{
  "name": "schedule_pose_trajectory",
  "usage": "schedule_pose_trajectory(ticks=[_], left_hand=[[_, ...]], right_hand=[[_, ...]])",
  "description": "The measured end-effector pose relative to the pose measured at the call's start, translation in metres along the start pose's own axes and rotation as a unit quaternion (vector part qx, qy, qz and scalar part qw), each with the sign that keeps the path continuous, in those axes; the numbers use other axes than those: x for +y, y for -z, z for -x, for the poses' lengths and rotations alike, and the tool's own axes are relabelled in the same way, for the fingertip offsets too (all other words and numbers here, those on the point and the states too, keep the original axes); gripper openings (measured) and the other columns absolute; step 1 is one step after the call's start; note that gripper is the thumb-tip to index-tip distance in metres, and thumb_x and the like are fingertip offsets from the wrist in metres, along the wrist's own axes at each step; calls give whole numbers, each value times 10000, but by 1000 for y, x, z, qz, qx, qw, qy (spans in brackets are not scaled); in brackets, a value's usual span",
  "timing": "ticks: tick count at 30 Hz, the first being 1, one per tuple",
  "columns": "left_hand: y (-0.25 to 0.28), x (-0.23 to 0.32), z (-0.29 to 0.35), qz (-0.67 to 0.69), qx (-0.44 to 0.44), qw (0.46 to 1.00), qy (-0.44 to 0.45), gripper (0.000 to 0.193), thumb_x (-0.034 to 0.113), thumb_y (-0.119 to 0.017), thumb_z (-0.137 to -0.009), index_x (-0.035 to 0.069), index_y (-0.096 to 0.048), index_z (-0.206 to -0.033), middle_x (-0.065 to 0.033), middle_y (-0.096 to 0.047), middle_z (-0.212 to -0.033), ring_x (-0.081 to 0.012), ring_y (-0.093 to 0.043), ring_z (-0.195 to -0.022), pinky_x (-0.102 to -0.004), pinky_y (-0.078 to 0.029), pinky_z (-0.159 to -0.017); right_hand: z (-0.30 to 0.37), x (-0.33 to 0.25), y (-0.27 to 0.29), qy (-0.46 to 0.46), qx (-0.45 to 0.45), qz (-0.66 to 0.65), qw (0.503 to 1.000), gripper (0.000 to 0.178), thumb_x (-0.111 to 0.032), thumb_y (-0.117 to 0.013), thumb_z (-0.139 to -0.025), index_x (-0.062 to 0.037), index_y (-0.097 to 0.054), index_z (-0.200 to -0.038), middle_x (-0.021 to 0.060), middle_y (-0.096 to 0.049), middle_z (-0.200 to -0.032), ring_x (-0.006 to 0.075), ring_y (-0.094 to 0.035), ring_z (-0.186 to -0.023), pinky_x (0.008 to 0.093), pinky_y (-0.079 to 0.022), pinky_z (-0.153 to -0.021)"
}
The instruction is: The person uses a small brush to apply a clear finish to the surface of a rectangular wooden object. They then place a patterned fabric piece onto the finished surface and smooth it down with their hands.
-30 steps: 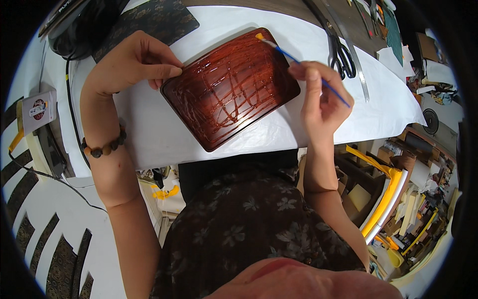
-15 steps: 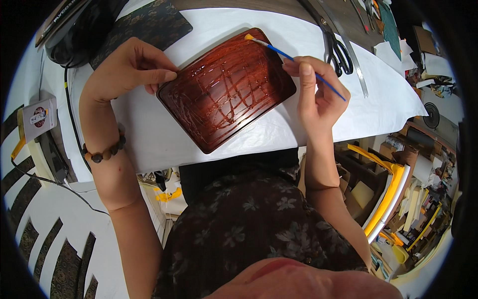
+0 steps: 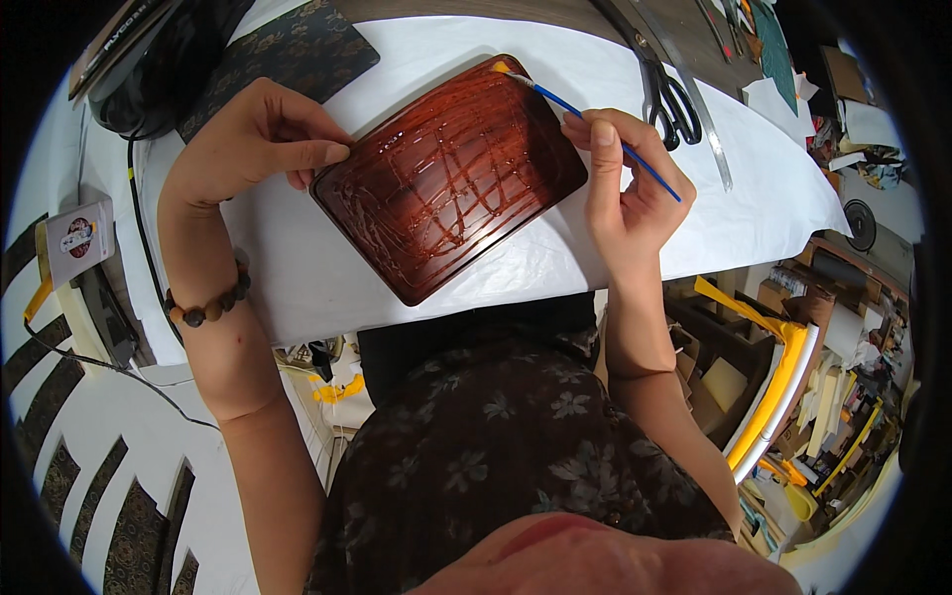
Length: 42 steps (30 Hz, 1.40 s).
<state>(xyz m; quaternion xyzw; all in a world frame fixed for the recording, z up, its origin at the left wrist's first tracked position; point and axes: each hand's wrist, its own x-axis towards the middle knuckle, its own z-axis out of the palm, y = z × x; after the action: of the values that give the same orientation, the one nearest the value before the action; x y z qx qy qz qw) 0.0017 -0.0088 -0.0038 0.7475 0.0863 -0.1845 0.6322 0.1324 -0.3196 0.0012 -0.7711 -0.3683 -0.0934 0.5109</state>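
Observation:
A reddish-brown wooden tray [image 3: 451, 183] lies at a slant on the white table cover, its glossy surface crossed by wet-looking glue-like lines. At its upper-left edge my left hand [image 3: 263, 139] pinches the rim between thumb and fingers. My right hand [image 3: 630, 178] grips a slim blue paintbrush [image 3: 567, 106] by the handle, pen-like, beyond the tray's right side. The brush's yellowish bristles touch the tray surface near its far right corner.
Black-handled scissors [image 3: 672, 104] and a metal ruler [image 3: 694, 99] lie at the far right. A dark patterned sheet [image 3: 288, 64] and a black appliance [image 3: 164, 79] sit at the far left. White cloth or paper [image 3: 773, 203] covers the table. Shelves with clutter stand at right.
The brush tip has shifted slightly along the tray's far right corner, and my right hand moved a little left with it. My left hand keeps its hold on the rim.

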Motion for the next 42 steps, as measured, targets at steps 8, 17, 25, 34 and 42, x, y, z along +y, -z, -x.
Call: schedule_pose_trajectory(ticks=[8,17,25,34,42], left_hand=[[-1,-1,1,-5,10,1000,-10,143,73,-762,-878,-1,-776,-1000,-49,-718,-747,-71,-643,-599,-198,-528,-560],[-1,0,-1,-10,7,1000,-4,175,38,-754,-859,-4,-775,-1027,-52,-724,-755,-63,-632,-592,-192,-515,-547],[0,0,-2,-2,0,1000,3,181,37,-748,-862,-6,-769,-1037,-46,-723,-758,-58,-642,-598,-187,-523,-554],[-4,4,1,-15,11,1000,-4,129,89,-759,-888,-3,-775,-977,-36,-712,-738,-62,-641,-604,-196,-526,-563],[0,2,1,-39,-28,998,-38,239,90,-707,-931,71,-728,-1168,8,-673,-758,-56,-635,-648,-197,-534,-592]], right_hand=[[0,-3,3,1,-3,17,1000,107,-32,-637,-967,43,-699,-923,117,-733,-802,153,-713,-725,243,-548,-685],[-1,1,1,9,-3,-6,1000,108,-37,-636,-975,47,-693,-937,123,-737,-818,152,-716,-736,239,-553,-694],[-3,-2,3,14,-12,-9,1000,106,-40,-633,-976,37,-697,-942,109,-735,-809,157,-707,-707,243,-547,-671],[2,-6,9,-37,2,-27,999,108,-42,-627,-984,39,-685,-943,113,-738,-841,146,-707,-751,240,-548,-687],[54,-11,36,-324,130,-456,818,217,-276,-534,-1060,-68,-593,-1043,90,-679,-1008,194,-637,-1027,479,-487,-985]])
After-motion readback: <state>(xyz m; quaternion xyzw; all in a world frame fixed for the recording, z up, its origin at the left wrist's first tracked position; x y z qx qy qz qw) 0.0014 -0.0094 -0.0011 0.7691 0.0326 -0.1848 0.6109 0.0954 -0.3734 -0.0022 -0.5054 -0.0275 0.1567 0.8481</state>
